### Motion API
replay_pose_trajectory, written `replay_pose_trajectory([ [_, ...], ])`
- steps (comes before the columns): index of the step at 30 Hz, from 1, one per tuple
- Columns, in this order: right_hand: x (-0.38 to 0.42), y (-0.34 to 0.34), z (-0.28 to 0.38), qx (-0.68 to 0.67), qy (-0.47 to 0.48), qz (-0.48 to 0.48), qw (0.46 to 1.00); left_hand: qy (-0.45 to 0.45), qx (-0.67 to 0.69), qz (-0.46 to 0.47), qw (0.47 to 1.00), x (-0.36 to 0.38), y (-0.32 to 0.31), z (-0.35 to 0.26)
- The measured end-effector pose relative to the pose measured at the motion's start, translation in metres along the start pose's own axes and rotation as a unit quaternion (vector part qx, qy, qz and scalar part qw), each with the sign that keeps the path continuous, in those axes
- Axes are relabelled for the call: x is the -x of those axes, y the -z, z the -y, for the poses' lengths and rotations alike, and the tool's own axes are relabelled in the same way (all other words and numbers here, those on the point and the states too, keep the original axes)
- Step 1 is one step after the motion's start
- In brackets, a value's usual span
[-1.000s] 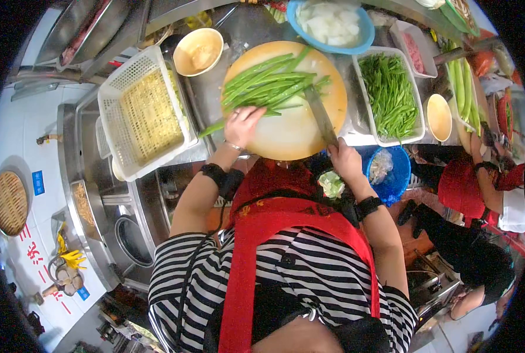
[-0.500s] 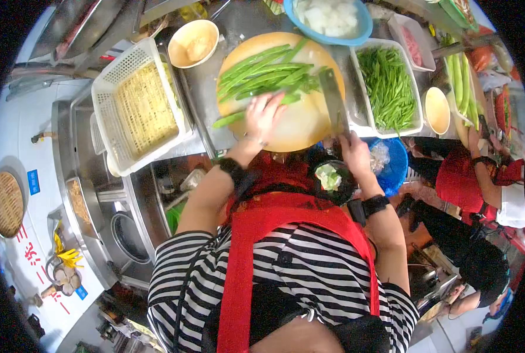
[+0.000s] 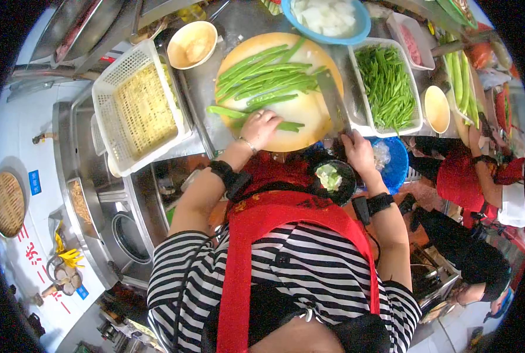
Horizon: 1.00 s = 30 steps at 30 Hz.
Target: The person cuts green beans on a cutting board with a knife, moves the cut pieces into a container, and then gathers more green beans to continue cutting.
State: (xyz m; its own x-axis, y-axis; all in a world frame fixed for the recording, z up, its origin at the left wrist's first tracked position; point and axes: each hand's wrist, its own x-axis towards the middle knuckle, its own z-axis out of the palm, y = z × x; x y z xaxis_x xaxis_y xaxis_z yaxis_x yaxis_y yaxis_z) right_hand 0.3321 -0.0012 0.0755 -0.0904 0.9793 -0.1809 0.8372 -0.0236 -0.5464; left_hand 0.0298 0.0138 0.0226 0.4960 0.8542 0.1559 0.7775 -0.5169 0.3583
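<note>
Several long green peppers [image 3: 268, 73] lie side by side across the round cutting board [image 3: 318, 129]. My left hand [image 3: 261, 128] is at the board's near edge, fingers curled over a green pepper [image 3: 289, 126] whose end sticks out to the right. Another pepper [image 3: 224, 111] lies just above that hand, its tip past the board's left rim. My right hand [image 3: 358, 154] grips the handle of a cleaver [image 3: 333, 103]. Its blade rests over the right side of the board, apart from my left hand.
Right of the board stands a white basket [image 3: 418, 120] of cut green strips. A blue bowl [image 3: 365, 32] of white pieces is behind; a cream bowl [image 3: 177, 38] and a white basket [image 3: 100, 97] are left. Below sit a blue bucket [image 3: 401, 167] and a dark bin [image 3: 348, 191]. A co-worker [image 3: 465, 182] works at right.
My left hand has drawn down toward me with a pepper, away from the row of peppers. The cleaver has barely shifted and stays in my right hand.
</note>
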Motion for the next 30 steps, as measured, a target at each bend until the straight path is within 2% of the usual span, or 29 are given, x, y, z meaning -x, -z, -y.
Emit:
replay_pose_trajectory([
  [1,-0.002,0.004,0.004,0.001,0.001,-0.001,1.000,0.008,-0.021,-0.023,0.999,0.002,0.000,-0.003],
  [3,-0.001,0.010,0.009,0.070,0.077,0.035,0.994,0.038,-0.001,-0.042,0.998,0.002,0.001,-0.008],
  [7,-0.002,0.013,0.010,0.147,0.107,0.090,0.979,0.097,0.012,-0.118,0.988,-0.004,-0.003,-0.018],
  [12,-0.004,0.007,-0.003,0.161,0.157,0.101,0.969,0.097,0.029,-0.066,0.993,-0.006,-0.016,-0.029],
  [15,-0.006,0.011,-0.004,0.170,0.179,0.086,0.965,0.096,-0.020,-0.176,0.979,0.019,-0.003,-0.016],
  [19,-0.010,0.025,0.005,0.205,0.168,0.106,0.958,0.081,-0.049,-0.230,0.969,0.043,-0.002,0.004],
  [24,-0.019,0.017,0.005,0.185,0.255,0.083,0.946,0.055,-0.051,-0.227,0.971,0.041,-0.001,0.007],
  [30,-0.026,0.032,0.023,0.221,0.263,0.114,0.932,0.033,-0.090,-0.193,0.976,0.042,-0.001,0.007],
])
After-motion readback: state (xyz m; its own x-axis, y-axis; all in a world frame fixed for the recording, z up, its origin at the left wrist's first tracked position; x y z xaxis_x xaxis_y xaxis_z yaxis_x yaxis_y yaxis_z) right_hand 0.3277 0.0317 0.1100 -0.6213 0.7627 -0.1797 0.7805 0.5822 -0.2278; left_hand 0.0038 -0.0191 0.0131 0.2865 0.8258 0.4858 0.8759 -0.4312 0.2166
